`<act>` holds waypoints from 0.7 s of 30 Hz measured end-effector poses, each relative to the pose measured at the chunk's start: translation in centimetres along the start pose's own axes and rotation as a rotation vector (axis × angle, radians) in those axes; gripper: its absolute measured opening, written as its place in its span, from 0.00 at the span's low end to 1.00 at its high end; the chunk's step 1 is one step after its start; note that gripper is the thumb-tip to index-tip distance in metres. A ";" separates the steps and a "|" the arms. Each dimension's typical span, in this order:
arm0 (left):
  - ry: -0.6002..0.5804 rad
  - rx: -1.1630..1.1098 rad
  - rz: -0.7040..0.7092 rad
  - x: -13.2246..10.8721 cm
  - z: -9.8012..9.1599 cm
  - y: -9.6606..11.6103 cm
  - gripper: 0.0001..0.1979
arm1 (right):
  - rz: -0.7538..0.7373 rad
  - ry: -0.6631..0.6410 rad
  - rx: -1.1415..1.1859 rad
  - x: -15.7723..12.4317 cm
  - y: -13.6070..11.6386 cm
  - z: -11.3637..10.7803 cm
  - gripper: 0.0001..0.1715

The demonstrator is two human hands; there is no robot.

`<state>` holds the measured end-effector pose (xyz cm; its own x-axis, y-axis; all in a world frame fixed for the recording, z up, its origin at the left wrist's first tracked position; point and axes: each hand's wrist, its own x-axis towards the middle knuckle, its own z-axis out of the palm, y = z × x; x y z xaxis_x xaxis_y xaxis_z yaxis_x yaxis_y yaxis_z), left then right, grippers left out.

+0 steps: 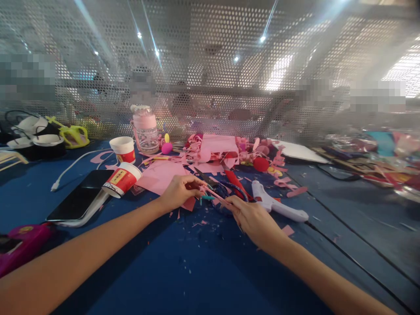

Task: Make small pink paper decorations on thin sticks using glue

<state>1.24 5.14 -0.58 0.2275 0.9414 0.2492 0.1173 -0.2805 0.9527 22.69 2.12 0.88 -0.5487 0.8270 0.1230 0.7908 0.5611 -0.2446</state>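
Note:
Both my arms reach over a blue table (183, 267). My left hand (179, 192) is closed in a pinch on one end of a thin pink paper strip (213, 193). My right hand (251, 216) is closed on the strip's other end. The strip runs between the two hands just above the table. Under it lie scissors (210, 180) with dark blades and a red paper piece (236, 181). A sheet of pink paper (160, 176) lies beside my left hand. Small pink scraps dot the table around both hands.
A white glue gun (278, 204) lies right of my right hand. Two red-and-white paper cups (123, 178) (123, 148), a black phone (82, 194), a pink bottle (145, 129) and a heap of pink paper curls (223, 151) sit behind. A perforated metal screen (210, 65) closes the back.

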 end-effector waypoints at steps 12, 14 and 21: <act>0.008 0.039 0.022 -0.1 0.0 0.3 0.10 | -0.037 0.049 -0.046 -0.1 0.0 -0.1 0.15; 0.010 0.035 0.024 -0.1 0.1 0.3 0.10 | -0.043 0.052 -0.040 -0.1 -0.1 -0.2 0.15; 0.005 -0.002 0.004 -0.1 0.0 0.2 0.10 | -0.009 0.022 -0.012 0.0 -0.4 -0.5 0.15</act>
<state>1.28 4.97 -0.45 0.2235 0.9410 0.2541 0.1140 -0.2842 0.9520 22.48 1.88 1.43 -0.5495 0.8226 0.1466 0.7892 0.5686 -0.2323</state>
